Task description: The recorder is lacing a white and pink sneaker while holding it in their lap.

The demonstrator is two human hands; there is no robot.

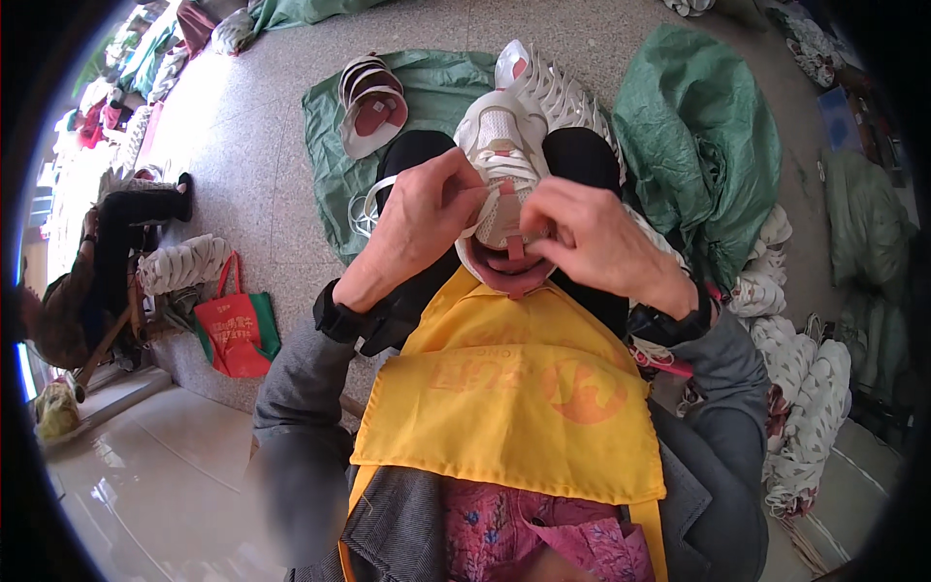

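Observation:
Between my knees a white sneaker (497, 131) with a pink lining rests with its toe pointing away from me. White laces cross its upper part, and its pink tongue (504, 218) shows between my hands. My left hand (422, 213) is closed in a pinch on a white shoelace at the left side of the tongue. Loose lace loops (365, 211) hang beside that wrist. On the other side my right hand (601, 238) has its fingers curled together against the shoe's opening; what lies between its fingertips is hidden.
Stacked shoe uppers (376, 112) lie on a green sheet (325, 126) at the far left. A row of white uppers (572, 97) and a green sack (698, 136) stand beyond my right knee. More uppers (800, 388) pile at right. At left are a red bag (233, 330) and a seated person (107, 262).

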